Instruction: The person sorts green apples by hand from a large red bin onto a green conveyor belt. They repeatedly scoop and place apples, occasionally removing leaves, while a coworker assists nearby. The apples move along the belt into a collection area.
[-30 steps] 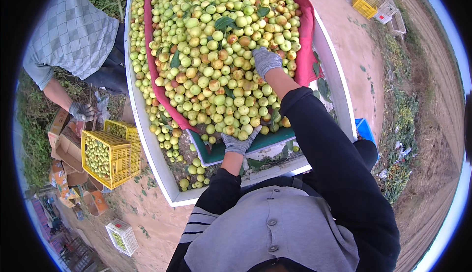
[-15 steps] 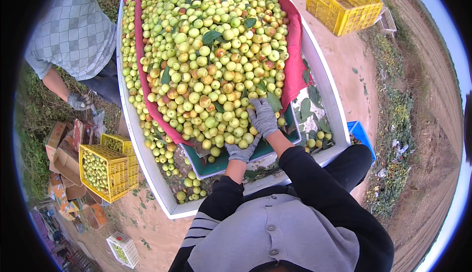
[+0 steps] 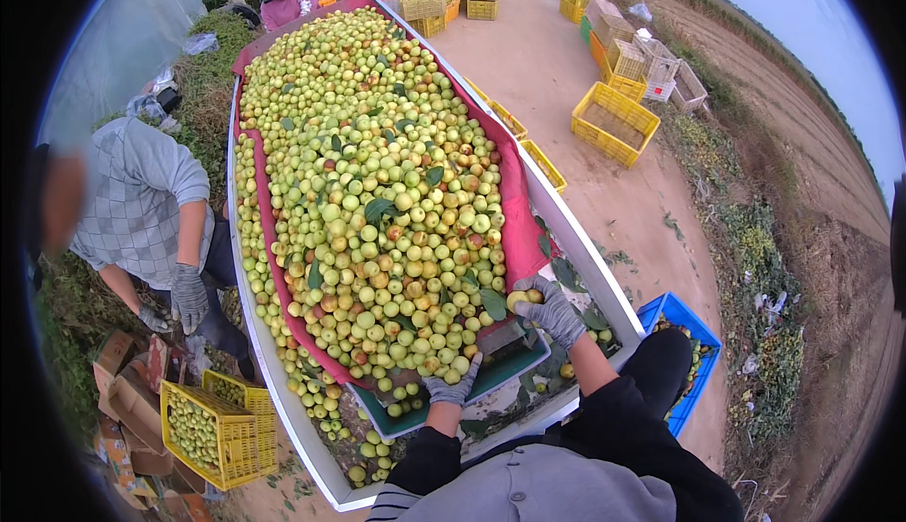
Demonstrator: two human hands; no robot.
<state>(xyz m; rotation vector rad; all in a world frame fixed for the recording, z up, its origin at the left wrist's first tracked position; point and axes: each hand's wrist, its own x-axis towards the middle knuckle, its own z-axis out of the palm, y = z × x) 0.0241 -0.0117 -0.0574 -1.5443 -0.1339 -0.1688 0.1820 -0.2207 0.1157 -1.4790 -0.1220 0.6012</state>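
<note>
A large heap of jujubes (image 3: 368,229), small round yellow-green fruits with brown patches, fills a long white-rimmed bed (image 3: 590,239) lined with red cloth (image 3: 524,229). At the near end, the heap spills into a green tray (image 3: 505,378). My left hand (image 3: 453,385), in a grey glove, rests open against the fruits at the tray's near edge, fingers apart. My gloved right hand (image 3: 552,314) is raised to the right of the heap, closed on a brownish jujube (image 3: 522,300). Part of that fruit is hidden by the fingers.
A blue crate (image 3: 694,395) with fruit stands by my right leg. Yellow crates (image 3: 212,432) of fruit and cardboard boxes (image 3: 132,390) lie on the left, near a co-worker (image 3: 142,192). Another person (image 3: 288,1) is at the far end. A yellow crate (image 3: 613,126) stands far right.
My right hand has lifted off the heap and moved right with a jujube. My left hand remains at the tray. My view has tilted up, showing the bed's far end.
</note>
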